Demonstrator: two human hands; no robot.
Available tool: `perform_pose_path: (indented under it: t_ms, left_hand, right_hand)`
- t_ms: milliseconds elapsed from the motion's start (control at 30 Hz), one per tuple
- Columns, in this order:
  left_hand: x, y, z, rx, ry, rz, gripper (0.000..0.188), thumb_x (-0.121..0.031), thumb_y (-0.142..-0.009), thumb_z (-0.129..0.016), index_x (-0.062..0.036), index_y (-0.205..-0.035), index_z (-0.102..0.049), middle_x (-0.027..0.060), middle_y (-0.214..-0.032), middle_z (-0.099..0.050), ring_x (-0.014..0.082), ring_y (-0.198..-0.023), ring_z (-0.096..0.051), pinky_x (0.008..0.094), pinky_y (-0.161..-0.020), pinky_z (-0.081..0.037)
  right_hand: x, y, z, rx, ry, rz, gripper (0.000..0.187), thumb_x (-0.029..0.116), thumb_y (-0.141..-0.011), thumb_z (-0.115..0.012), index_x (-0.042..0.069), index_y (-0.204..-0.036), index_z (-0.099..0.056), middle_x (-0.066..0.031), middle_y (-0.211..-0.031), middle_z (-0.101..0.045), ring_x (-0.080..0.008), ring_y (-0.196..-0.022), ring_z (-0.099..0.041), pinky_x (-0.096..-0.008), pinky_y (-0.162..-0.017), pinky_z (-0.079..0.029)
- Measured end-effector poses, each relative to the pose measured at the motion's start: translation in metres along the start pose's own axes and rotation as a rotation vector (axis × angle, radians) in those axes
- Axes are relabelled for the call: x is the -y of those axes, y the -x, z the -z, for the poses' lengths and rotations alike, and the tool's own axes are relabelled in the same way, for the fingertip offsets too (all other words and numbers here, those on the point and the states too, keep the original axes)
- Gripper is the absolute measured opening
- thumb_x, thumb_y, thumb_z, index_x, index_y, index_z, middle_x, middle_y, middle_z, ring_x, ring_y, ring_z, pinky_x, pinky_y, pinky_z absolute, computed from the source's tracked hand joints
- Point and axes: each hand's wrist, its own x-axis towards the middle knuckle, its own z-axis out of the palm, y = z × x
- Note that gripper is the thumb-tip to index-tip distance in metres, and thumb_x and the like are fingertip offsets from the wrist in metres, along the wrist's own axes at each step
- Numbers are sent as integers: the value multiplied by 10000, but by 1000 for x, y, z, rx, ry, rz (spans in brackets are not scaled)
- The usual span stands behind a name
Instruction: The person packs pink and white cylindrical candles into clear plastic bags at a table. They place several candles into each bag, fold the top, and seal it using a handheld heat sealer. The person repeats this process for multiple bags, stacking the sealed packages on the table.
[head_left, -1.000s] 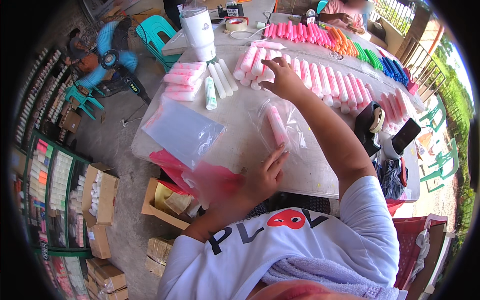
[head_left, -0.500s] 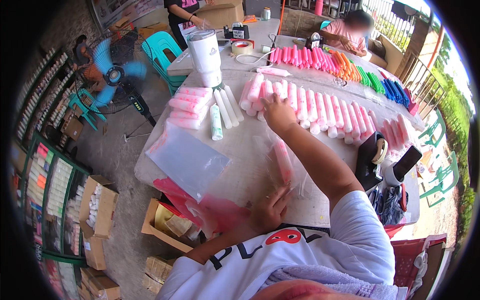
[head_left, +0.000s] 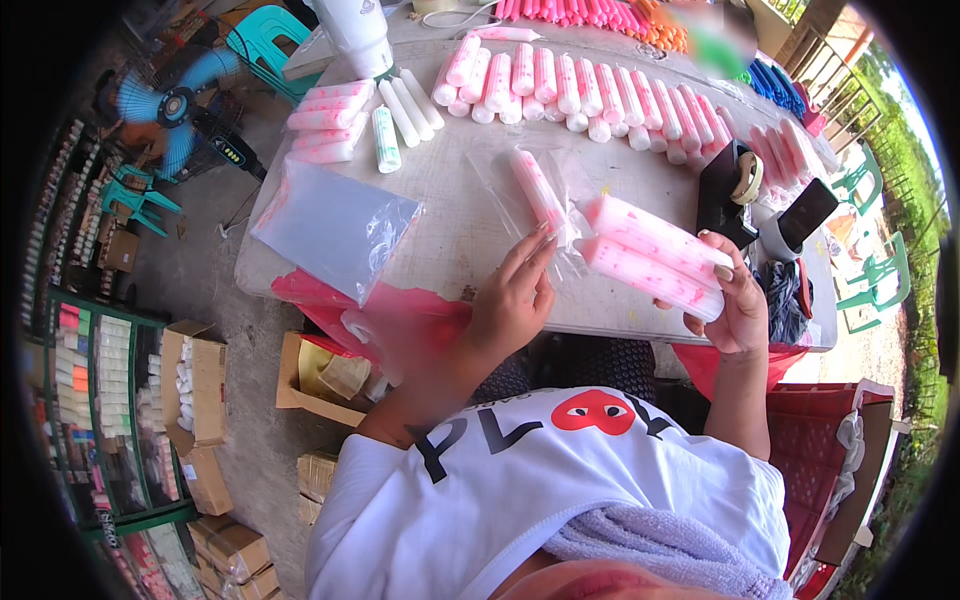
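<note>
Two pink-and-white candles (head_left: pixel 655 255) lie side by side in my right hand (head_left: pixel 738 295), which grips them by their right end above the table's near edge. My left hand (head_left: pixel 515 290) pinches the open end of a clear plastic bag (head_left: pixel 490 170). Inside that bag is one pink-and-white candle (head_left: pixel 537 188), flat on the table, its lower end by my left fingertips. The left ends of the held candles are right beside the bag's mouth. Beyond my hands runs a stacked row of similar candles (head_left: pixel 590 90).
Flat clear bags (head_left: pixel 335 225) lie at the left, near pink-patterned packs (head_left: pixel 330 118), a green-printed candle (head_left: pixel 386 140) and plain white candles (head_left: pixel 405 112). A white tumbler (head_left: pixel 355 35) stands behind them. To the right are a black tape dispenser (head_left: pixel 725 195) and a phone (head_left: pixel 808 215).
My right hand has come back from the far candle row with two candles in it. My left hand has stayed by the bagged candle. The whole view has shifted nearer to me.
</note>
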Motion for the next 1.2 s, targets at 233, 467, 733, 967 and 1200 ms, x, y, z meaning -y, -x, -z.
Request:
perform_pose_path:
  t_ms: [233,467,733,967,1200]
  left_hand:
    - [-20,3,1,67,-94,-110,580,102,-750,-513,2,-1320,-470,177,-1381,-446,345,-1202,-513,380,-929,-489]
    - [-33,2,-11,51,-151,-11,685,96,-768,-508,-9,-1420,-324,183,-1463,-332,362,-1256,-456,392,-940,-478]
    - [-36,4,-37,31,-96,-59,674,75,-767,-542,-3,-1408,-352,192,-1434,-379,367,-1181,-525,372,-867,-511]
    - [-29,3,-34,-23,7,16,717,123,-739,-487,7,-1424,-307,210,-1451,-338,369,-1255,-459,373,-909,-496]
    - [-25,10,-36,-41,-8,-90,728,137,-719,-489,9,-1417,-323,213,-1442,-349,371,-1279,-433,383,-940,-478]
  right_hand:
    - [-34,44,6,-87,-154,-266,427,218,-918,-500,80,-1307,-392,-217,-1120,-567,-400,-830,-664,-286,-442,-535]
    - [-75,19,-30,-199,-208,-115,482,325,-966,-379,131,-1395,-275,-169,-1300,-502,-365,-1028,-611,-372,-724,-504]
    - [-99,-37,-18,-23,-412,-120,437,336,-999,-390,90,-1354,-319,-124,-1312,-499,-272,-1138,-536,-407,-899,-467]
    - [-83,-52,-38,-110,-133,-114,489,123,-963,-455,88,-1402,-243,-149,-1346,-425,-272,-1156,-510,-408,-992,-401]
    - [-96,-17,-9,120,412,129,848,-174,-800,-512,90,-1480,-79,-178,-1423,-320,-256,-1169,-532,-299,-877,-477]
